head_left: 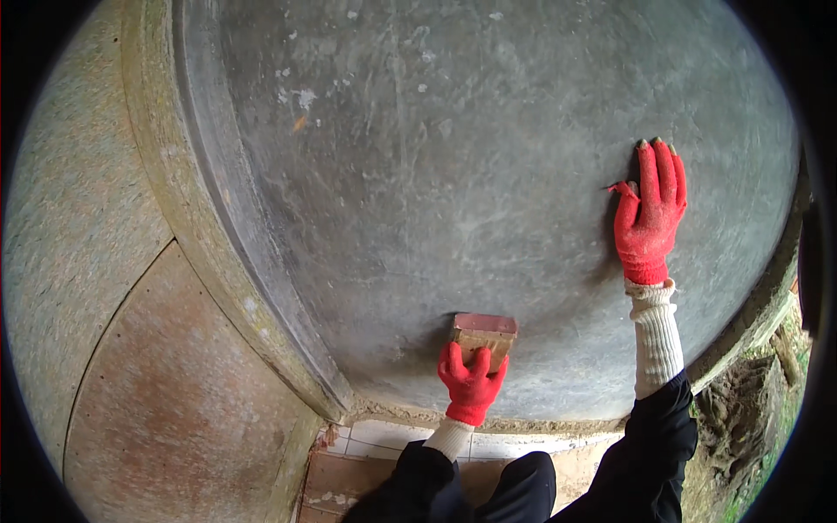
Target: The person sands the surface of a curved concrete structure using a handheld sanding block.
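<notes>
Grey wall bare; left hand grips block, right hand flat.

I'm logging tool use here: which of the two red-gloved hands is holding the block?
The left hand, the lower one, grips the small brown block against the grey wall. The right hand holds nothing; it lies flat higher on the wall.

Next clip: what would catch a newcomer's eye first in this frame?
Two hands in bright red gloves stand out against the broad grey plastered wall surface that fills most of the view. The left hand, low at centre, has its grip closed on a small brown rectangular block pressed to the wall. The right hand, higher at right, rests flat with its fingers spread on the grey.
</notes>
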A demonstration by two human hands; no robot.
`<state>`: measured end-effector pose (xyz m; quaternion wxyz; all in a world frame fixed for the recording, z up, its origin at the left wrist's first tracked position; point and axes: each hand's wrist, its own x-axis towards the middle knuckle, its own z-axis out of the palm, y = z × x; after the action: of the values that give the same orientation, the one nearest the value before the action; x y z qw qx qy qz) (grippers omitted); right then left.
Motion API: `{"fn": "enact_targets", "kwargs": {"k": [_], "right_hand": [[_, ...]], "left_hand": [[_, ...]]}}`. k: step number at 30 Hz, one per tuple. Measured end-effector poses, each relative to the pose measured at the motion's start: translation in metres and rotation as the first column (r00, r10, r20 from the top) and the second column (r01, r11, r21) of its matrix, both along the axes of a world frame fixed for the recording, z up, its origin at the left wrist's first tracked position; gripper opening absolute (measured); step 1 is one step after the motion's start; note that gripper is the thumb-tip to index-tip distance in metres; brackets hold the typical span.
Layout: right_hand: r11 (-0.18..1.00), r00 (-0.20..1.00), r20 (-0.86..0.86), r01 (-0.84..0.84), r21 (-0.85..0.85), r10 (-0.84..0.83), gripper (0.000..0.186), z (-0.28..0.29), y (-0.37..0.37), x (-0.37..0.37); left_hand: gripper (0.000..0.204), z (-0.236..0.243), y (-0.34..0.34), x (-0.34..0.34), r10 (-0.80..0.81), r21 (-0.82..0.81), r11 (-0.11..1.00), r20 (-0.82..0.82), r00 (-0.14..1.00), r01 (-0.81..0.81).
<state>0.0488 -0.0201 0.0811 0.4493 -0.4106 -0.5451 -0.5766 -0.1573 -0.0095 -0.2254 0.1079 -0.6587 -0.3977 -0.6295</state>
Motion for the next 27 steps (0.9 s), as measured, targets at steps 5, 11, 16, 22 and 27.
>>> {"fn": "enact_targets", "kwargs": {"k": [5, 11, 16, 22, 27], "right_hand": [[0.998, 0.998, 0.015, 0.059, -0.016, -0.059, 0.052, -0.005, -0.004, 0.016], [0.999, 0.999, 0.026, 0.042, 0.002, -0.042, 0.050, 0.002, -0.002, -0.010], [0.888, 0.894, 0.372, -0.057, -0.456, 0.248, 0.052, -0.090, -0.004, -0.044], [0.856, 0.904, 0.412, 0.119, -0.502, 0.116, 0.048, -0.120, -0.006, -0.032], [0.889, 0.904, 0.408, 0.078, -0.451, 0.128, 0.049, -0.119, 0.001, -0.049]], "left_hand": [[0.054, 0.165, 0.018, -0.006, 0.077, 0.126, 0.990, -0.064, 0.995, -0.069], [0.058, 0.204, 0.037, -0.035, 0.206, 0.239, 0.946, 0.071, 0.976, -0.217], [0.055, -0.012, 0.026, -0.046, 0.067, 0.031, 0.997, -0.044, 0.997, -0.066], [0.065, 0.156, 0.047, -0.065, 0.105, 0.153, 0.982, 0.016, 0.994, -0.106], [0.064, 0.267, 0.052, -0.092, 0.207, 0.282, 0.937, 0.021, 0.978, -0.204]]}}
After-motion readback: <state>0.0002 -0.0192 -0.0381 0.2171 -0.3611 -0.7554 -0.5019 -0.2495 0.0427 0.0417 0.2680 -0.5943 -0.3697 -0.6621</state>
